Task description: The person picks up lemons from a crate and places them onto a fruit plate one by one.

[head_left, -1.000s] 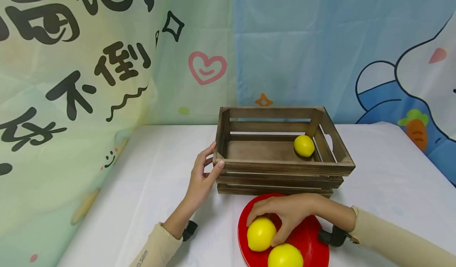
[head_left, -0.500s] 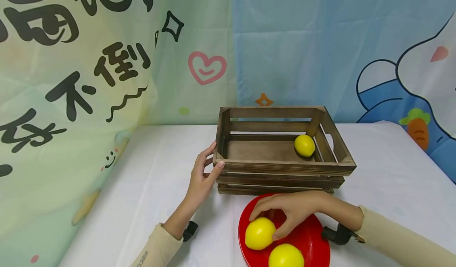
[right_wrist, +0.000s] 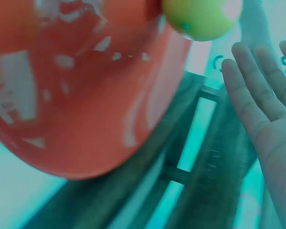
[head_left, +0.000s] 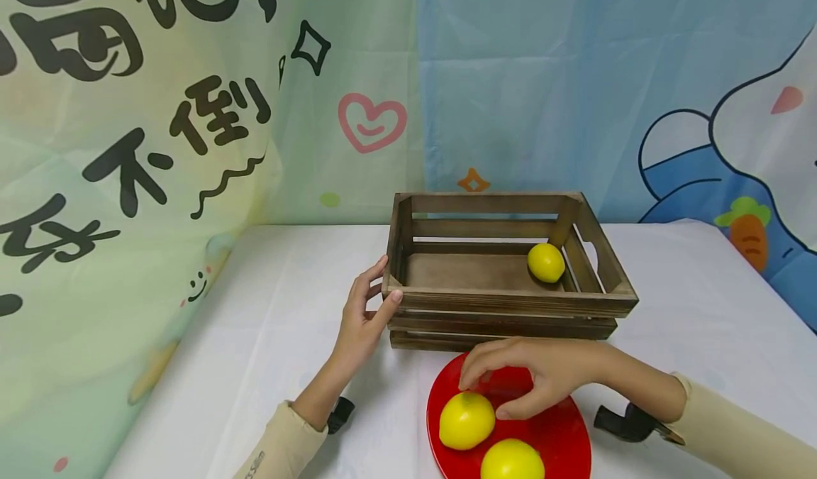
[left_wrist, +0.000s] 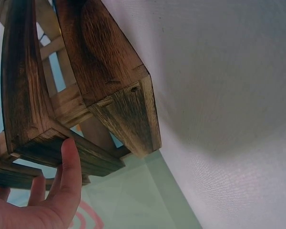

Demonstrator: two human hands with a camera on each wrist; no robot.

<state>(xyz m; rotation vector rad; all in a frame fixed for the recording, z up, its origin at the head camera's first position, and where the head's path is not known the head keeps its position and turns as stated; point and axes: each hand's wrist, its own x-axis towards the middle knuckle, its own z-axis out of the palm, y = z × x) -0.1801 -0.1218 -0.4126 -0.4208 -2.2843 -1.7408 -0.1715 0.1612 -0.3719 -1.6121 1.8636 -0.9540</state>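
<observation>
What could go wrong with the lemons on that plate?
The right hand is close to the back lemon on the red plate, so it might nudge it into the front lemon; both look round and could roll. A lemon dropped into the wooden crate might also bump the lemon inside.

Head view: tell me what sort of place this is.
Probably an indoor spot staged for recording, though the room beyond is out of view. A cartoon-printed backdrop hangs right behind a white-covered table, and a small black device sits at the person's right wrist.
</observation>
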